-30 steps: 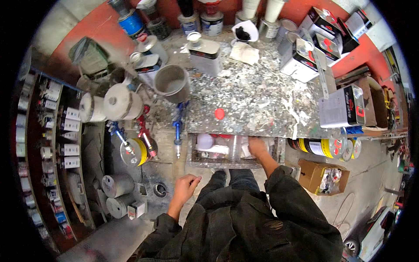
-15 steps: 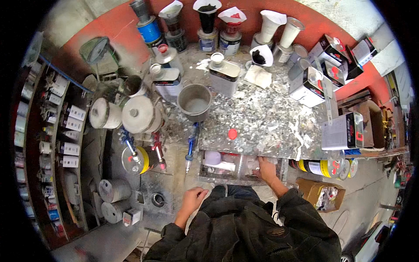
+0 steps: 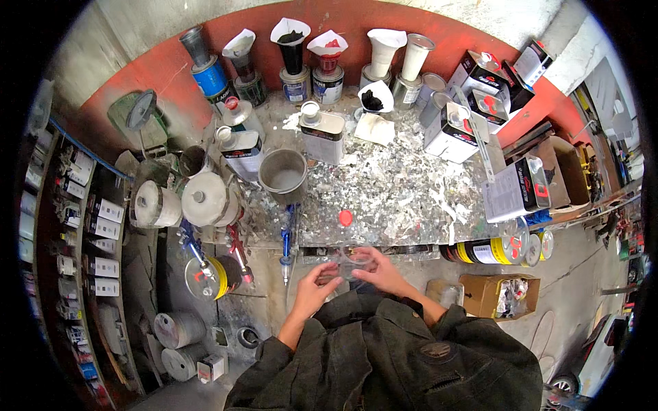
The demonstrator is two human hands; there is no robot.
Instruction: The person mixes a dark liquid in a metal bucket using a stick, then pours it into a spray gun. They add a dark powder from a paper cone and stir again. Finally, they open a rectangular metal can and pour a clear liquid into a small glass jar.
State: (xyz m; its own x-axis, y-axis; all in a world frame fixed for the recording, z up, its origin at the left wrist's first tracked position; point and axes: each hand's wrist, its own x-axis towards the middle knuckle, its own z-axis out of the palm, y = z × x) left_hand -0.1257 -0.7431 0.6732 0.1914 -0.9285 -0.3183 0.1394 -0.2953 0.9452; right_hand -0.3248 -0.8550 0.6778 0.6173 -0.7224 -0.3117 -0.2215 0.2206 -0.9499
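Note:
Just in front of the bench edge, both hands meet around a clear plastic cup (image 3: 354, 258). My right hand (image 3: 384, 274) curls its fingers and thumb around the cup's side. My left hand (image 3: 315, 290) has bent fingers against the cup's other side; its transparent outline makes the exact contact hard to see. Behind the hands, a drawer (image 3: 312, 259) under the benchtop is partly hidden. On the paint-splattered bench (image 3: 404, 198) beyond lie a red cap (image 3: 345, 218) and a grey mixing pot (image 3: 283, 175).
Metal solvent cans (image 3: 323, 137) stand on the bench, with paint tins under paper strainers (image 3: 297, 82) behind. Spray guns (image 3: 286, 246) hang at the left front edge. A cardboard box (image 3: 500, 296) sits on the floor at right; shelves (image 3: 75, 240) line the left.
My right hand has come out of the drawer with a clear plastic cup. My left hand has moved right to join it. The drawer has been pushed in, and the view has shifted.

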